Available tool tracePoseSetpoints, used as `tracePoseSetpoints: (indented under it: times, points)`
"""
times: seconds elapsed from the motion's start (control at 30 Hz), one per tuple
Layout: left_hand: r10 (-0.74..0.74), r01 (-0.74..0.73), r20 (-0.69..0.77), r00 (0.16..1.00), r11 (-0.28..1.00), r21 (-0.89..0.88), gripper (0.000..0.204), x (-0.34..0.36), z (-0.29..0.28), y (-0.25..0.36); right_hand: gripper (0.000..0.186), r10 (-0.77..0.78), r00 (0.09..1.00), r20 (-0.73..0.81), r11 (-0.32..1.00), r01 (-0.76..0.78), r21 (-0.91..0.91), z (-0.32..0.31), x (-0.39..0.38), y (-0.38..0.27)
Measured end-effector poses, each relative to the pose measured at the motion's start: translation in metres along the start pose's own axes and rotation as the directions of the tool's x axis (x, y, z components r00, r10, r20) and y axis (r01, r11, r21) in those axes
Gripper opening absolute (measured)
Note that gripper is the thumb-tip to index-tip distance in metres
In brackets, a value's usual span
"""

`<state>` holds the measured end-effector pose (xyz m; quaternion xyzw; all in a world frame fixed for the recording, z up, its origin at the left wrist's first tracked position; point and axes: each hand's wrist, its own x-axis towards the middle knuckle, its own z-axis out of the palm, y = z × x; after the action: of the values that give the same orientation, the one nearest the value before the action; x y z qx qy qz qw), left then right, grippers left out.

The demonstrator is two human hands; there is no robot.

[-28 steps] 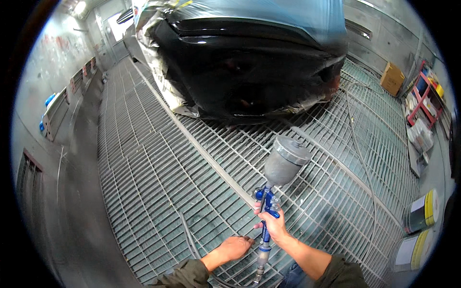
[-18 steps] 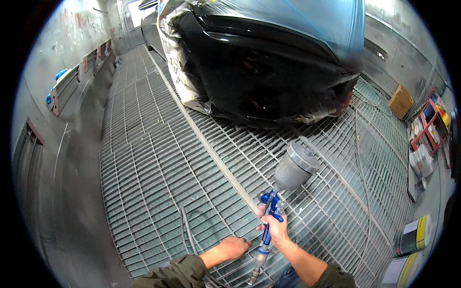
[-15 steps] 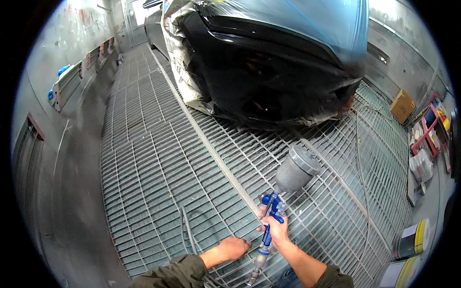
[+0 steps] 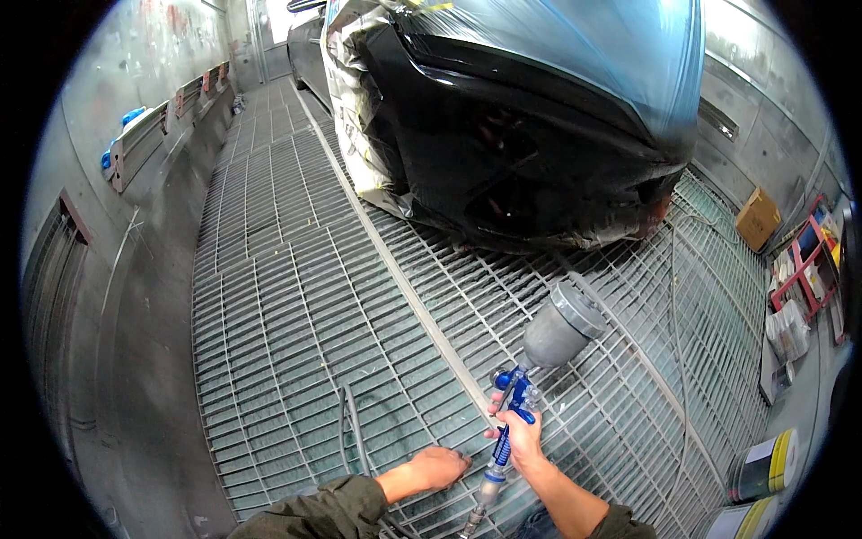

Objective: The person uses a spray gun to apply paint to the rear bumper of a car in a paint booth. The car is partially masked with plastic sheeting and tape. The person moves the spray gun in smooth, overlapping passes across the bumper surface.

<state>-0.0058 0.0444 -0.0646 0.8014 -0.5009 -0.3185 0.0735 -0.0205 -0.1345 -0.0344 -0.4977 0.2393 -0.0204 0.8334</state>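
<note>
My right hand (image 4: 523, 437) is wrapped around the blue handle of a spray gun (image 4: 515, 393). A grey paint cup (image 4: 563, 325) sits on top of the gun, tilted to the right. Below the grip, a clear fitting (image 4: 488, 490) hangs from the handle. My left hand (image 4: 437, 468) is beside the gun's lower end, knuckles up and fingers curled under; whether it holds anything is hidden. A grey hose (image 4: 352, 431) loops up near my left forearm. Ahead stands a car with a glossy black bumper (image 4: 503, 171), its upper part under blue plastic film (image 4: 584, 45).
Metal grating (image 4: 287, 359) forms the floor. Crumpled masking sheet (image 4: 355, 135) hangs at the car's left side. On the right are a cardboard box (image 4: 759, 218), a red rack (image 4: 805, 269) and paint cans (image 4: 763, 465). Another hose (image 4: 680, 359) lies across the grating.
The view has shifted a little, so the car and surroundings appear slightly further right and lower. The spray gun in my right hand sits slightly lower and further right in view.
</note>
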Motion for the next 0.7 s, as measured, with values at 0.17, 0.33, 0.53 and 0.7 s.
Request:
tracePoseSetpoints:
  times: [0.17, 0.33, 0.53, 0.7]
  points:
    - [-0.014, 0.014, 0.012, 1.000, 1.000, 0.006, 0.026, 0.001, 0.004, -0.001, 0.047, 0.000, 1.000, -0.021, 1.000, 0.000, -0.017, 0.001, -0.001, -0.001]
    - [-0.004, 0.004, -0.024, 1.000, 1.000, 0.017, 0.027, -0.001, -0.001, 0.002, 0.047, 0.002, 1.000, -0.027, 1.000, -0.003, -0.009, -0.005, 0.001, 0.002]
    - [-0.013, 0.012, 0.028, 1.000, 0.999, 0.039, 0.026, -0.002, -0.012, 0.006, 0.046, 0.001, 1.000, -0.014, 1.000, -0.001, -0.002, -0.002, 0.001, 0.000]
    - [-0.012, 0.010, 0.058, 0.998, 1.000, 0.024, 0.027, -0.002, -0.015, 0.006, 0.045, 0.015, 1.000, -0.019, 1.000, -0.015, 0.004, -0.002, 0.001, -0.001]
